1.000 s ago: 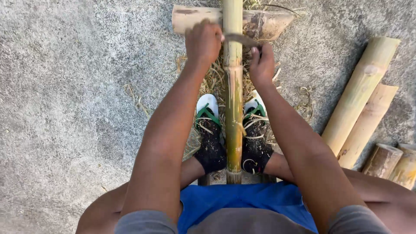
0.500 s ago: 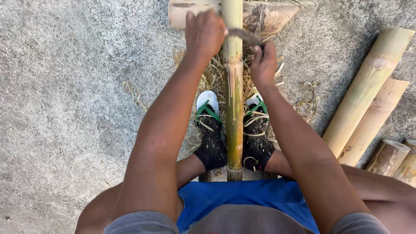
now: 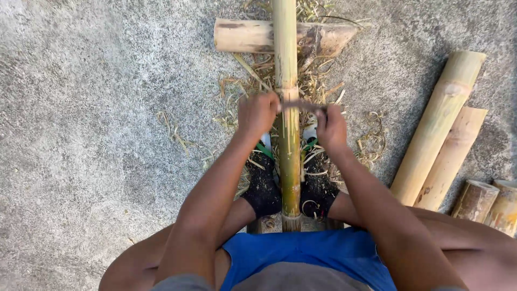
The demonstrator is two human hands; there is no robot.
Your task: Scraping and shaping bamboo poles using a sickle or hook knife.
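Both hands have drawn the blade [image 3: 301, 105] back along the bamboo pole [image 3: 290, 161], from near the crosswise support log [image 3: 242, 36] toward the feet. Left hand [image 3: 257, 113] and right hand [image 3: 330, 125] have fingers closed on the blade ends. The pole lies lengthwise between the feet, over the log.

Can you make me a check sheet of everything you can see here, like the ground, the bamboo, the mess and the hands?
Surface: rough grey concrete ground.
Job's things: a long bamboo pole lies between the feet, propped at its far end on a short bamboo log; a thin dark blade lies across the pole.
Clutter: curly bamboo shavings lie scattered around the pole and shoes.
Hands: left hand and right hand each grip one end of the blade, on either side of the pole.
Cables: nothing seen.
Surroundings: spare bamboo pieces and short stumps lie to the right; black shoes, blue shorts.
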